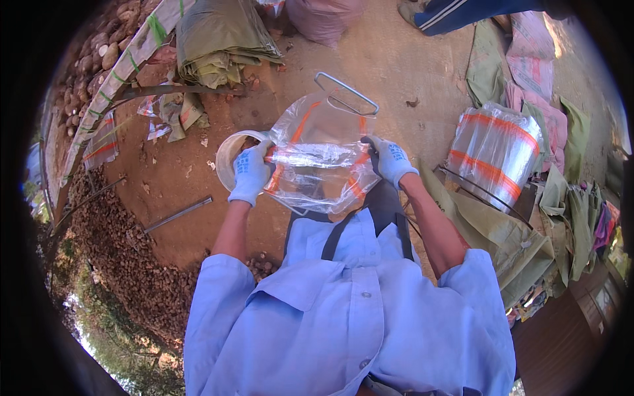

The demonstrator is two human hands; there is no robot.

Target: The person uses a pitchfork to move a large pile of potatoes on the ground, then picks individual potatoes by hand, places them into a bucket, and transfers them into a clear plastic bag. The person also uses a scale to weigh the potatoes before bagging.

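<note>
A clear plastic bag [322, 175] with orange stripes is stretched out between my two hands, above my legs. My left hand [251, 168], in a white knit glove with a dark palm, grips its left edge. On the opposite edge, my right hand [390, 159], gloved alike, pinches the plastic. Under and beside the left hand is a round whitish tub [225, 159], its contents mostly hidden. A bent metal rod loop [349, 94] rises at the bag's far end; whether the bag hangs on it, I cannot tell.
To the right lies a bundle of striped clear bags [495, 153] near green woven sacks [500, 237]. Folded sacks [223, 47] sit at upper left. Small brown lumps [124, 247] are heaped on the left, near a metal bar [178, 215]. Another person's leg [460, 15] shows at the top.
</note>
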